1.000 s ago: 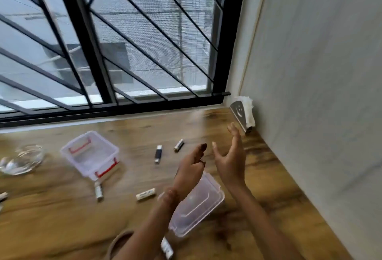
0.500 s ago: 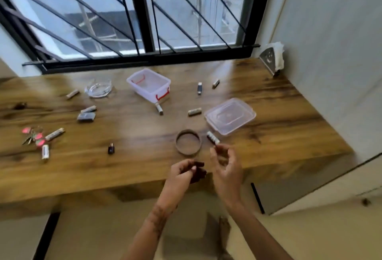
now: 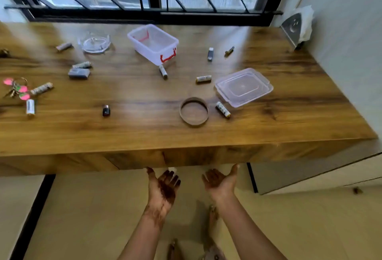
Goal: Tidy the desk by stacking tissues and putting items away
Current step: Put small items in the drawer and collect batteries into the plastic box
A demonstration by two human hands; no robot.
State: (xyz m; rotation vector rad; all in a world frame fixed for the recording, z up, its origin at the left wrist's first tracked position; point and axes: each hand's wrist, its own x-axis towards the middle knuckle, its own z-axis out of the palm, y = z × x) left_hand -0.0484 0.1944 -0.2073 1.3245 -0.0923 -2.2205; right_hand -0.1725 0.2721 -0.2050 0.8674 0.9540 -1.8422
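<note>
Head view: white tissues (image 3: 306,21) standing in a dark holder (image 3: 291,29) with a smiling face, at the far right corner of the bench (image 3: 124,133), close against the wall. Probably very light, soft and easy to tear. Best taken by pinching the whole bundle low, near the holder, not by one loose corner. Cannot tell how many sheets, nor whether squared.

Along the far edge, near its middle, an open clear box (image 3: 148,52) with red clips, seemingly with nothing inside. Its lid (image 3: 244,87) lying flat toward the right edge, well apart from the box. Stiff but thin and smooth, likely slippery, so better gripped at the rim. Between lid and near edge, a battery (image 3: 222,109) just beside a brown ring (image 3: 193,111). Another just left of the lid, one more touching or almost touching the box's near corner. Small, hard, round, ready to roll; to be pinched across the middle. More small cylinders (image 3: 42,88) toward the left edge, blurred, labels not readable. Also there a glass dish (image 3: 94,42), a grey block (image 3: 79,73), keys (image 3: 17,90) with pink tags, and something dark cut off by the frame.

Below the near edge, left hand (image 3: 163,187) and right hand (image 3: 220,183), both palm up, fingers spread and relaxed, holding nothing. Pale speck at the left fingertips too small to name. Nothing put away yet, by the look of things.
</note>
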